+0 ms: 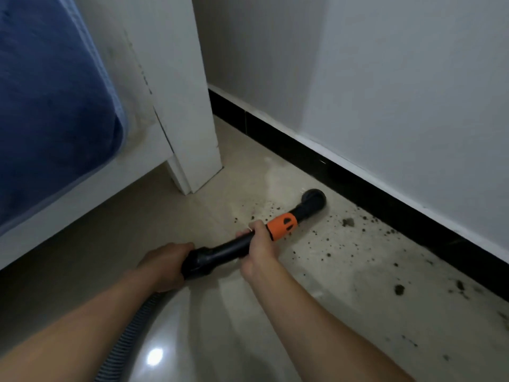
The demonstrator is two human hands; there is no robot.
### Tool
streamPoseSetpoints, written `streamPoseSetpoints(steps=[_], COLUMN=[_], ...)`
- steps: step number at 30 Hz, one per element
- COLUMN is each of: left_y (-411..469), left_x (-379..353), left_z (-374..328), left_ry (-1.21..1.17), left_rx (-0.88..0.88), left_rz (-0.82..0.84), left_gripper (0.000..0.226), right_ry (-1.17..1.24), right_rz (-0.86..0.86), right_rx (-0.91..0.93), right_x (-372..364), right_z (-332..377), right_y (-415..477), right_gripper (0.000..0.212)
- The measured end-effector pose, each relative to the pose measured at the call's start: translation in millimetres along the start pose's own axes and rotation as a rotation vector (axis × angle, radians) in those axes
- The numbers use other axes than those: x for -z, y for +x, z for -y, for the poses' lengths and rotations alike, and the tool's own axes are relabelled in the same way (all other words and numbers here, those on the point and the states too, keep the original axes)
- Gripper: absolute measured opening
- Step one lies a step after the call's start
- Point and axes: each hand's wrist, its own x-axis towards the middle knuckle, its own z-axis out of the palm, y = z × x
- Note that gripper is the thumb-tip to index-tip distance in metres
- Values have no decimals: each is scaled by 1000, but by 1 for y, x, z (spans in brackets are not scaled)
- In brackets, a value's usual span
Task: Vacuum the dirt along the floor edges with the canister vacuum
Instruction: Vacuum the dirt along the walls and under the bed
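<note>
Gripping the black wand (228, 250) with both hands, you hold both bare forearms stretched forward and low over the pale floor (344, 312). Your left hand (165, 264) wraps the thick rear cuff where the ribbed hose (129, 334) joins, knuckles up, with the fingertips hidden underneath. Your right hand (259, 249) curls its fingers and thumb round the wand further along, just behind the orange collar (282, 226). The wand slants away to the right, and its round black nozzle (314, 201) sits down at the floor just beside the black skirting (330, 172). You cannot tell whether the two touch. Dirt (347, 221) lies right of the nozzle, scattered along the skirting toward the near right edge, thickest against that edge. On your left the white bed leg (198, 133) stands near the nozzle, with the blue mattress (49, 106) above it. An open strip of floor runs between the leg and the skirting and narrows toward the corner of the white wall (413, 92). You have two hands on one wand, with one collar, one nozzle and one hose. There are several larger clumps of dirt, and the specks are too many to count.
</note>
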Motion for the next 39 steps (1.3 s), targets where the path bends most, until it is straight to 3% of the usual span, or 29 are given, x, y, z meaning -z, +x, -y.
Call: streamPoseSetpoints(steps=[7, 11, 19, 23, 30, 35, 39], left_y=[-24, -27, 4, 4, -38, -83, -90], left_x=[5, 14, -9, -14, -19, -24, -23], left_z=[28, 41, -27, -51, 22, 66, 59], left_ry=[-185, -233, -112, -44, -79, -116, -123], left_rx=[68, 58, -207, -254, -53, 131, 163], left_rz=[-117, -77, 154, 184, 78, 132, 150], left_gripper=[31, 33, 33, 39, 45, 55, 59], right_ry=[-178, -176, 18, 103, -24, -135, -127], right_rz=[179, 204, -51, -88, 91, 195, 182], right_rx=[-19, -32, 81, 128, 60, -41, -44], right_x=[-61, -74, 49, 80, 9, -37, -31], right_z=[1, -6, 9, 13, -37, -87, -85], right_y=[16, 17, 0, -13, -16, -23, -27], right_gripper=[11, 9, 10, 11, 11, 10, 10])
